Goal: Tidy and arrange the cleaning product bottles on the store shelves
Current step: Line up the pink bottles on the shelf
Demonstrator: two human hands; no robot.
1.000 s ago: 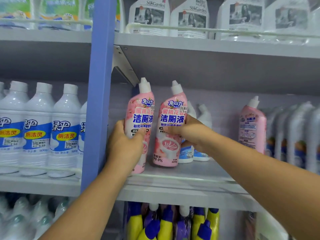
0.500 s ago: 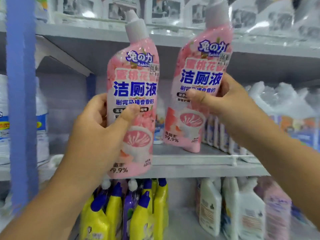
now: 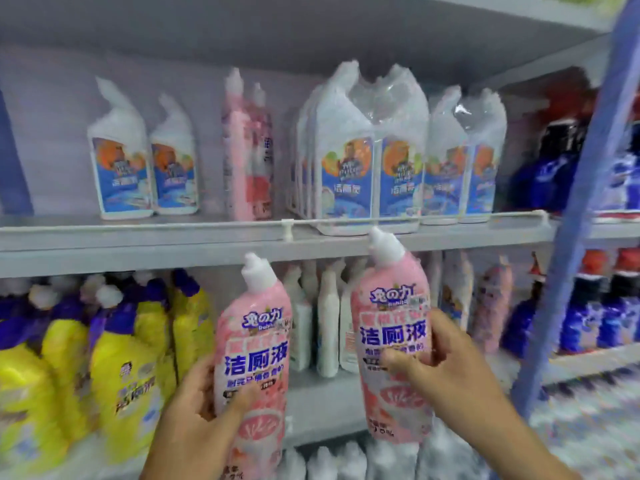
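Note:
I hold two pink toilet-cleaner bottles with white angled caps in front of the shelves. My left hand (image 3: pixel 194 420) grips the left pink bottle (image 3: pixel 254 344) around its middle. My right hand (image 3: pixel 446 372) grips the right pink bottle (image 3: pixel 393 320), which sits a little higher and tilts slightly left. Both bottles hang in the air below the edge of the middle shelf (image 3: pixel 173 237). On that shelf stands another pink bottle (image 3: pixel 247 150), between white bottles with blue labels.
Two white blue-labelled bottles (image 3: pixel 142 157) stand left on the middle shelf, shrink-wrapped packs of the same (image 3: pixel 398 161) right. Yellow bottles with purple caps (image 3: pixel 114 358) fill the lower shelf's left; white bottles (image 3: pixel 325 327) stand behind my hands. A blue upright post (image 3: pixel 568 237) rises at right.
Both hands have carried the pink bottles off the shelf, to the right and lower in view. My view has swung right, now showing the wrapped packs and the right post.

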